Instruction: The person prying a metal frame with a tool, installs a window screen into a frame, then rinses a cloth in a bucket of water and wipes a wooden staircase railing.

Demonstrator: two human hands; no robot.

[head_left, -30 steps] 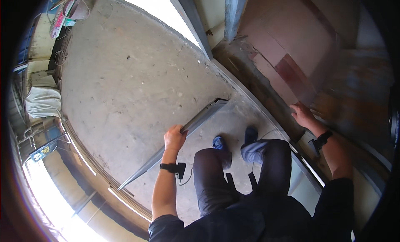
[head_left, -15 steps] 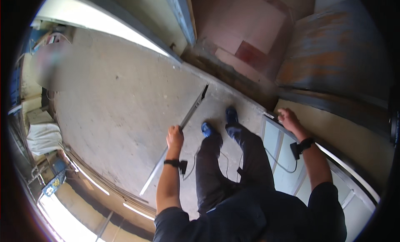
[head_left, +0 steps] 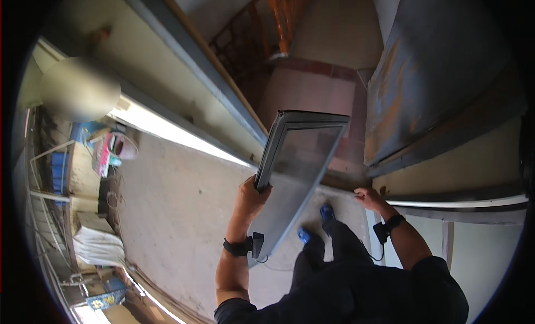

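Note:
My left hand [head_left: 249, 202] is closed around the side bar of a window screen [head_left: 273, 148], a dark-framed panel with a see-through grey middle. It is raised and tilted in front of me, its far corner toward the doorway. My left forearm and hand cover part of its near side. To the right, my right hand [head_left: 370, 199] has its fingers curled at the end of a metal-framed panel [head_left: 478, 249] with pale panes. That panel stands along my right side; my arm hides part of it. Each wrist wears a black strap with a small box.
Ahead is a doorway with a raised sill and reddish floor tiles [head_left: 317, 95]. A wooden railing [head_left: 277, 17] stands beyond it. At the right is a grey, rust-stained door [head_left: 423, 95]. Shelving, a white cloth [head_left: 99, 247] and a pink tub [head_left: 122, 146] line the left.
My left hand has raised and turned the window screen, which was edge-on and now shows its broad face. My view has swung toward the doorway. The right hand stays at the pale panel's end.

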